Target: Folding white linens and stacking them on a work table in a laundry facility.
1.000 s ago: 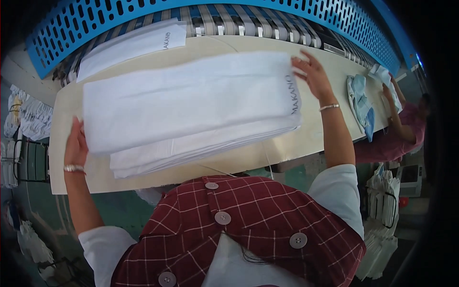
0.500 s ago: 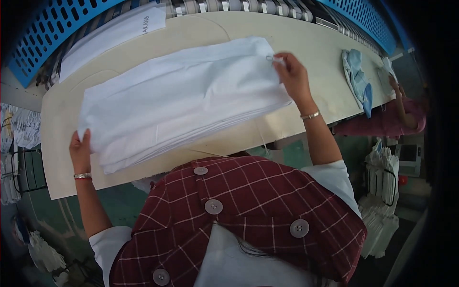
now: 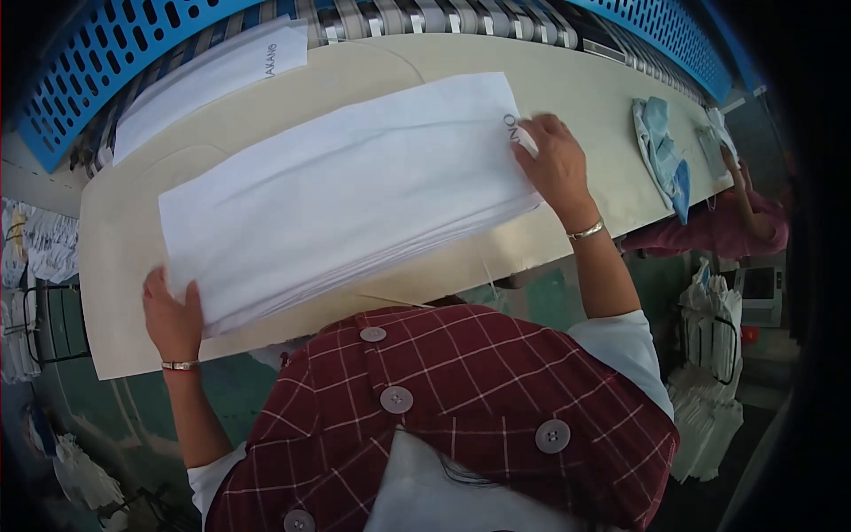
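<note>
White folded cloth (image 3: 346, 195), a long flat stack of several layers, lies slantwise across the beige counter (image 3: 115, 301), its far end raised toward the right and its near end low on the left. I see my left hand (image 3: 173, 319) at the stack's lower left corner, fingers closed over the edge of the layers with the thumb side underneath, so it grips the cloth there. A metal bangle sits on that wrist. My right hand (image 3: 557, 164) rests on the upper right end of the stack, palm down and fingers curled onto the top sheet beside some dark lettering; it presses and pinches the fabric, though I cannot tell how many layers it has caught. That wrist carries a bangle too.

Beyond the stack, near the far left of the counter, lies a second folded white cloth (image 3: 208, 75), well apart from the one I hold. Behind it runs a blue perforated guard (image 3: 80, 66) over striped belts. A crumpled pale blue cloth (image 3: 660, 151) sits on the counter's right end, where another person in pink (image 3: 727, 226) reaches in.
</note>
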### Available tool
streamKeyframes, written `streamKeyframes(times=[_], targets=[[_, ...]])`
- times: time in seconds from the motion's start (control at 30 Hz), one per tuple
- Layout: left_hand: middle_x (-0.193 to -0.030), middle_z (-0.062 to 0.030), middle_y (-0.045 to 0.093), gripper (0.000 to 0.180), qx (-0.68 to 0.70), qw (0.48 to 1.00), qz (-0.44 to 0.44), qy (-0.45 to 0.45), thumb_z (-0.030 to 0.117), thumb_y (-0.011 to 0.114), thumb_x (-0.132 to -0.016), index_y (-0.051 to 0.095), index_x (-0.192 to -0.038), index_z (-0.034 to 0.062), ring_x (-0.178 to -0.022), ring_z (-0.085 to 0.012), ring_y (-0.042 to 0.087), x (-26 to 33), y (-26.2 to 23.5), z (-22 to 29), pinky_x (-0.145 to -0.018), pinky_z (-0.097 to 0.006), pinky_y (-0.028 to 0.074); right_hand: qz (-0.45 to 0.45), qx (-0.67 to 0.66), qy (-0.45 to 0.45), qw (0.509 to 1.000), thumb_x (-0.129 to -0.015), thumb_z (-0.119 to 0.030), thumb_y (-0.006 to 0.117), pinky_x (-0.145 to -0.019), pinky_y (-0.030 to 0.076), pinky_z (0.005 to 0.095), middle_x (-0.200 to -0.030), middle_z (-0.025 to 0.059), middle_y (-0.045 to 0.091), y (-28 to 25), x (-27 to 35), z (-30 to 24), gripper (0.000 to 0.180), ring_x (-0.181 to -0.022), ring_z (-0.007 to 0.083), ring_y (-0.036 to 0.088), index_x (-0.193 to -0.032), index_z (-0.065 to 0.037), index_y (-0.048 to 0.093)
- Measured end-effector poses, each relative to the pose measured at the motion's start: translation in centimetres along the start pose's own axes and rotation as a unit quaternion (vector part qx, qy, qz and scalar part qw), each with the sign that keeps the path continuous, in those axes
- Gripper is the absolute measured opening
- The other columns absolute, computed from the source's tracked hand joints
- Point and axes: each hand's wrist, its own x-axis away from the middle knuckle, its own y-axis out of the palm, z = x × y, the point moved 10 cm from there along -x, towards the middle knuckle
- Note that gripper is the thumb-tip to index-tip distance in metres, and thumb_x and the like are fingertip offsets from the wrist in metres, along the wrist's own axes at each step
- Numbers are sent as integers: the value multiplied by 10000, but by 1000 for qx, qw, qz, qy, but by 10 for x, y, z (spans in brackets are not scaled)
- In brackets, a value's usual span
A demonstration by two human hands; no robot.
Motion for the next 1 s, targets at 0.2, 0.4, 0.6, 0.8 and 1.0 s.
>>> streamKeyframes(times=[0.2, 0.4, 0.6, 0.8, 1.0], targets=[[-1400, -194, 397, 533, -31, 889, 241, 387, 215, 594, -856, 431, -1335, 45, -1308, -371, 338, 22, -39, 112, -1070, -494, 263, 120, -3, -292, 949, -820, -301, 637, -979, 382, 472, -1273, 133, 543, -25, -9, -115, 448, -1171, 323, 510, -1222, -119, 565], [-1453, -176, 332, 558, 13, 942, 113, 316, 291, 535, -880, 407, -1360, 37, -1362, -371, 258, -12, 9, 65, -1102, -530, 169, 31, -33, -169, 985, -826, -255, 620, -998, 352, 470, -1274, 158, 535, 23, -45, -87, 380, -1172, 308, 503, -1168, -94, 588], [-1473, -187, 288, 590, 24, 951, 79, 298, 293, 548, -868, 391, -1364, 15, -1372, -371, 233, -31, 20, 69, -1107, -528, 153, -45, -155, -329, 931, -774, -127, 601, -956, 394, 440, -1273, 173, 531, 85, -161, -222, 196, -1108, 313, 539, -935, -46, 679], [-1469, -204, 288, 596, 28, 950, 41, 308, 295, 543, -867, 387, -1360, -2, -1371, -383, 234, -44, 24, 83, -1107, -530, 144, 34, 90, -396, 913, -828, -91, 492, -1011, 352, 456, -1427, 195, 356, 196, -241, -332, 296, -1310, 293, 364, -1058, 31, 633], [-1471, -199, 293, 596, 15, 955, 36, 294, 266, 528, -867, 365, -1375, -1, -1370, -382, 244, -54, 30, 86, -1110, -523, 142, 66, 75, -385, 917, -826, -98, 503, -949, 390, 421, -1222, 174, 524, 229, -294, -353, 264, -1179, 273, 481, -1021, 36, 621]])
